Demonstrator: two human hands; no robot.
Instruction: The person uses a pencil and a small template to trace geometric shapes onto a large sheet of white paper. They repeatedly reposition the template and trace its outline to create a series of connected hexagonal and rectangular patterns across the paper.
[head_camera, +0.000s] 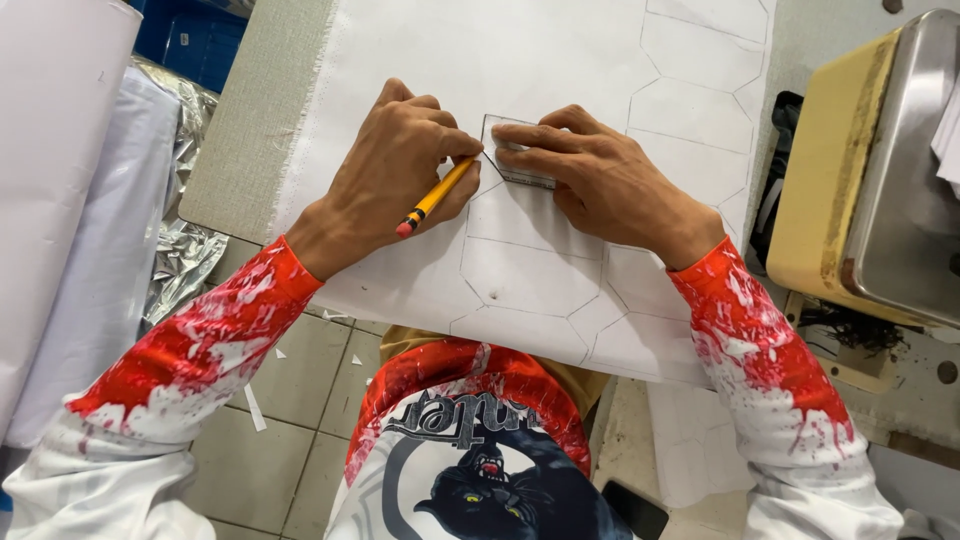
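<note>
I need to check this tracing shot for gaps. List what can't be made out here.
Head view only:
- Pencil tip: hidden behind the left hand fingers.
- Template: mostly covered by the right hand; its full outline can't be told.
- White fabric: cut off by the top edge, and its near end hangs out of sight.
- Metal machine: cropped by the right edge.
- Foil-wrapped bundle: partly hidden by white rolls.

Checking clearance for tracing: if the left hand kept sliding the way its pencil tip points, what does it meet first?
The left hand aims the yellow pencil up-right, so it would first meet the small template, then the right hand fingertips pressing it down. The tip seems to touch its edge already.
</note>
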